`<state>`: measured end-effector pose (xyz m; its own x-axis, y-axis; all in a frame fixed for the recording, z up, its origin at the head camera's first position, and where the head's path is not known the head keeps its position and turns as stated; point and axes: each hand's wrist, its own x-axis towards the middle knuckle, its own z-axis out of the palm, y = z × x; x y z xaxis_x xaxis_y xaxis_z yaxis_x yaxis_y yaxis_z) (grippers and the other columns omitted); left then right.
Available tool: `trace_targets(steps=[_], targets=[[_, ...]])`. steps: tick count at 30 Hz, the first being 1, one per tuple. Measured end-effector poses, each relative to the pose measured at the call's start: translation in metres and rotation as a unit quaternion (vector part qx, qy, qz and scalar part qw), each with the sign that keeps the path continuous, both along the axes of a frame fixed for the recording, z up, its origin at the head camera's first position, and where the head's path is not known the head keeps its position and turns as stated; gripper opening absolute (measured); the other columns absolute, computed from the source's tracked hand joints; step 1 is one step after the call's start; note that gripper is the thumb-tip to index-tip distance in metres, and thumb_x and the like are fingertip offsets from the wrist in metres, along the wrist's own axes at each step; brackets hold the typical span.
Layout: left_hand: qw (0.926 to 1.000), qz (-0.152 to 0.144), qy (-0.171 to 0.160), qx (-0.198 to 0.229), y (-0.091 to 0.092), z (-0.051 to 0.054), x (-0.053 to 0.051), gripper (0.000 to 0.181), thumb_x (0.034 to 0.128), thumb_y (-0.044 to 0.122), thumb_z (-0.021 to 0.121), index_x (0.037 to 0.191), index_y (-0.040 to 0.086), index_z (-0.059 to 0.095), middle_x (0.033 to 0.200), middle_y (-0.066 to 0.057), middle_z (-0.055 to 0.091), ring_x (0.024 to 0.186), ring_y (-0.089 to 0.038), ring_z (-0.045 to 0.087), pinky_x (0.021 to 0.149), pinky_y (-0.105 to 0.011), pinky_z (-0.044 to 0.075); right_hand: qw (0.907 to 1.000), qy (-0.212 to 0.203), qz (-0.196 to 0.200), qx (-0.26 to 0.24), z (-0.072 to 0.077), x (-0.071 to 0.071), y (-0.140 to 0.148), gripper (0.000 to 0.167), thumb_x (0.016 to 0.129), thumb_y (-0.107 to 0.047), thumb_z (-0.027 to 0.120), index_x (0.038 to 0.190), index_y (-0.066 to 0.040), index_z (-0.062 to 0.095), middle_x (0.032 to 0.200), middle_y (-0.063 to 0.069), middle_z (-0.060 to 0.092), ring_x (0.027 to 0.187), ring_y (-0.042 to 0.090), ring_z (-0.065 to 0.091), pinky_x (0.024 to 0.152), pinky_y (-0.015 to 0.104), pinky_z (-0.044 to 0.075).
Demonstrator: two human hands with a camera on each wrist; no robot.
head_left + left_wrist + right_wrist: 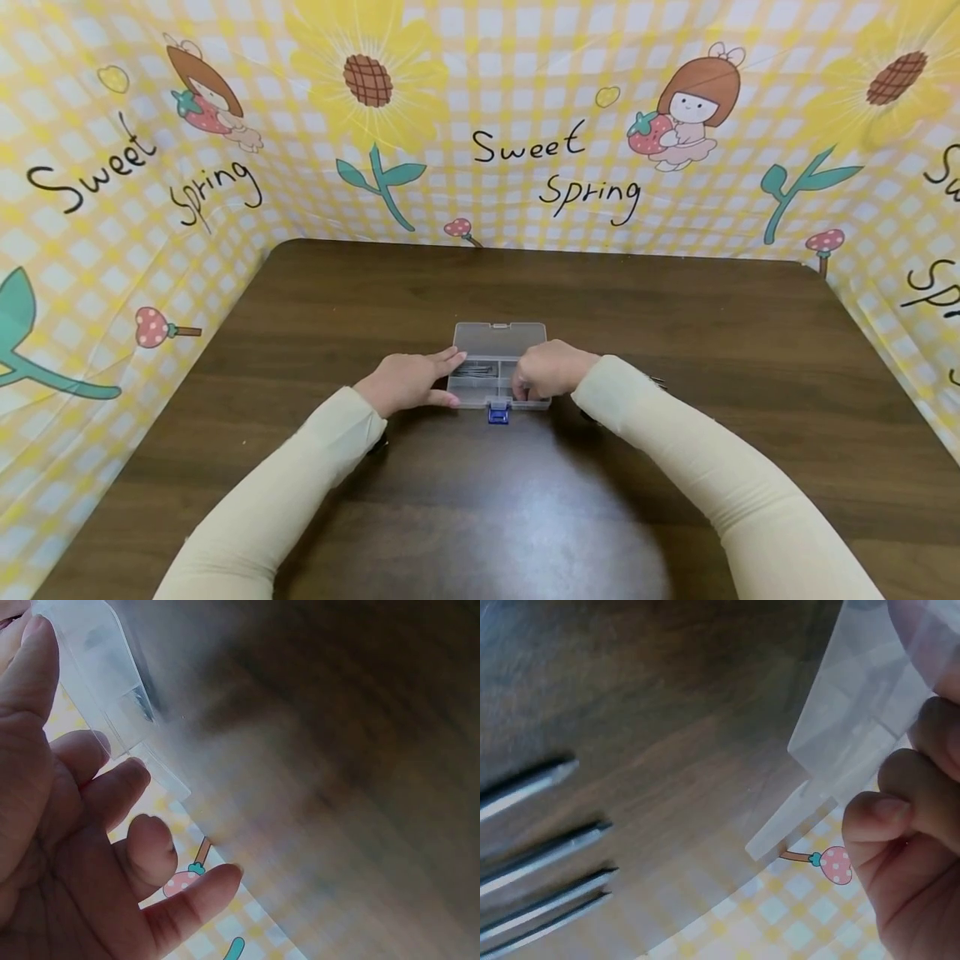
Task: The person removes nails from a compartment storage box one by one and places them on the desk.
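Observation:
A clear plastic box (472, 392) with compartments lies on the table, its lid (500, 340) folded back and a blue latch (498, 414) at the front. Thin dark metal nails (476, 372) fill its back left compartment. My left hand (405, 382) touches the box's left side, fingers spread, thumb near the front corner. In the left wrist view the fingers of that hand (82, 802) bend loosely. My right hand (553, 367) reaches into the right compartment with curled fingers. Whatever lies between its fingertips is hidden, also in the right wrist view (900, 817).
Several pointed metal nails (547, 855) of different thickness lie on the table right of the box, mostly behind the right sleeve (637, 417) in the head view. The brown table (375, 292) meets a yellow checked cloth (510, 83) at its back and sides.

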<state>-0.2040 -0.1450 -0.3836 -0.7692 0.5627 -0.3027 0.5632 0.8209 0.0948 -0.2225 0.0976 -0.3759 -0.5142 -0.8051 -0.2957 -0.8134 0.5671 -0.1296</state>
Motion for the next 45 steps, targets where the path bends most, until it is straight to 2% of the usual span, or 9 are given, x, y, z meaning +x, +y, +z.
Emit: trace_targets(steps=[6,15,19,25,31,35,40,45], targets=[[1.0,-0.008,-0.001,0.002,0.005,0.001,0.001,0.078,0.0865,0.051,0.059,0.149,0.011,0.035,0.153,-0.007,0.032,0.104,-0.031,0.063,0.057,-0.033,0.046,1.0,0.006,-0.003,0.0,-0.003,0.001,0.005,0.016,0.081,-0.004,0.07,0.076,-0.019,0.072,0.078,-0.007,0.067,0.07,0.011,0.057,0.067,0.032,0.05],[0.9999,-0.013,-0.002,0.003,0.015,0.003,-0.005,0.079,0.0866,0.052,0.059,0.15,0.011,0.034,0.153,-0.007,0.032,0.112,-0.031,0.059,0.061,-0.035,0.048,0.9994,0.035,0.002,-0.004,-0.001,0.002,0.013,0.021,0.079,0.0,0.066,0.068,-0.018,0.069,0.068,-0.008,0.061,0.063,0.01,0.053,0.06,0.031,0.048],[0.9999,-0.009,-0.004,-0.007,0.015,0.002,-0.006,0.08,0.0865,0.053,0.059,0.15,0.012,0.033,0.153,-0.007,0.031,0.113,-0.031,0.059,0.061,-0.034,0.047,0.9982,0.052,0.018,-0.022,-0.001,0.003,0.012,0.022,0.077,0.001,0.063,0.066,-0.018,0.068,0.066,-0.008,0.06,0.06,0.012,0.051,0.057,0.032,0.047],[0.9997,-0.02,0.0,0.011,0.012,0.001,-0.006,0.08,0.087,0.052,0.058,0.15,0.011,0.033,0.153,-0.009,0.031,0.108,-0.031,0.061,0.061,-0.034,0.047,0.9977,0.065,0.006,-0.021,0.0,0.005,0.009,0.025,0.077,0.003,0.058,0.063,-0.018,0.063,0.061,-0.009,0.054,0.055,0.01,0.043,0.053,0.031,0.044],[0.9996,-0.021,0.011,0.018,0.0,0.0,-0.004,0.079,0.0857,0.051,0.061,0.149,0.009,0.036,0.151,-0.011,0.035,0.102,-0.031,0.064,0.057,-0.032,0.046,0.9979,0.056,0.006,-0.032,-0.002,0.005,0.004,0.023,0.08,0.002,0.057,0.068,-0.015,0.064,0.065,-0.007,0.057,0.057,0.01,0.047,0.055,0.03,0.045],[0.999,-0.037,0.013,0.023,0.005,-0.001,-0.006,0.08,0.0855,0.051,0.06,0.148,0.008,0.037,0.15,-0.012,0.037,0.108,-0.032,0.061,0.056,-0.031,0.045,0.9987,0.027,-0.02,-0.037,-0.003,0.006,0.013,0.017,0.087,-0.003,0.059,0.077,-0.015,0.066,0.071,-0.008,0.06,0.063,0.01,0.053,0.061,0.03,0.048],[0.9989,-0.039,0.015,0.019,0.008,0.002,-0.008,0.08,0.0849,0.053,0.06,0.148,0.008,0.038,0.15,-0.012,0.037,0.114,-0.032,0.058,0.062,-0.034,0.048,0.993,0.001,-0.069,-0.096,0.002,0.002,0.028,0.005,0.095,-0.012,0.059,0.091,-0.012,0.062,0.079,-0.007,0.062,0.069,0.009,0.056,0.069,0.03,0.048],[0.9994,-0.03,0.009,0.015,0.002,0.002,-0.006,0.079,0.0855,0.05,0.061,0.147,0.006,0.038,0.149,-0.014,0.037,0.106,-0.033,0.062,0.065,-0.036,0.05,0.9862,-0.01,-0.091,-0.137,0.003,-0.001,0.038,0.008,0.1,-0.013,0.052,0.092,-0.012,0.051,0.075,-0.006,0.056,0.064,0.007,0.047,0.065,0.027,0.041]])
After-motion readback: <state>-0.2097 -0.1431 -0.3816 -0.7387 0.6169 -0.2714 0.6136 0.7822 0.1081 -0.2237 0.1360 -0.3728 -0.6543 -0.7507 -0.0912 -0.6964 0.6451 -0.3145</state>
